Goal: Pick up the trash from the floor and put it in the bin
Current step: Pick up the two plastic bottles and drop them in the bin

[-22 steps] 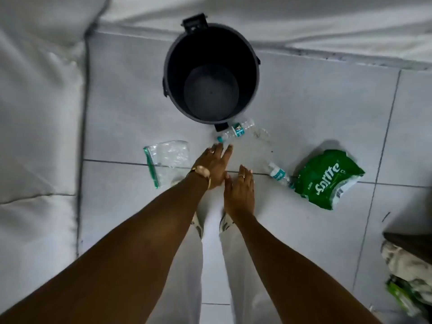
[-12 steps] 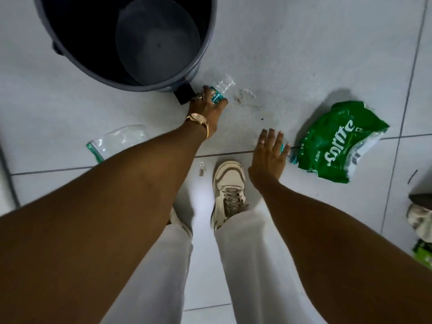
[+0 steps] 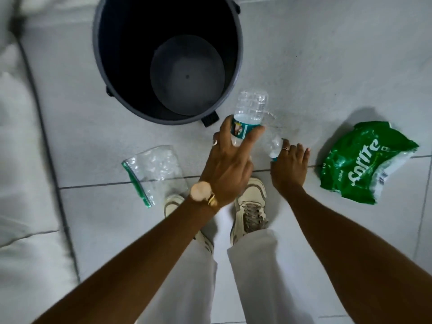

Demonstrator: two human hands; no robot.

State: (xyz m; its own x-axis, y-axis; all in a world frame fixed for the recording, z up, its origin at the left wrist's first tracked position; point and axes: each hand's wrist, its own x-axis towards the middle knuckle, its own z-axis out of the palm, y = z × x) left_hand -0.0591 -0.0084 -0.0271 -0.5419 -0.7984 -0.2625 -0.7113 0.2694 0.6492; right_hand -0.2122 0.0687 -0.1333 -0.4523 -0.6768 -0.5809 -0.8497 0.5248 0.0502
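My left hand (image 3: 230, 164) grips a clear plastic bottle with a teal label (image 3: 250, 111), lifted off the floor just right of the bin's near rim. A dark grey round bin (image 3: 98, 73) stands open and empty ahead of me. My right hand (image 3: 289, 167) is closed on a second small clear bottle (image 3: 273, 146), most of it hidden under the fingers. A crumpled green Sprite wrapper (image 3: 364, 162) lies on the tiles to the right. A clear zip bag with a green strip (image 3: 154, 169) lies to the left.
White tiled floor with grout lines. A white cushioned sofa (image 3: 21, 160) runs along the left edge. My two beige shoes (image 3: 251, 206) stand just below the hands. The bin's black foot pedal (image 3: 210, 119) sticks out toward me.
Both hands reached down to the two bottles, closed on them and lifted them. The left bottle now stands raised near the bin's rim. The view pulled back up.
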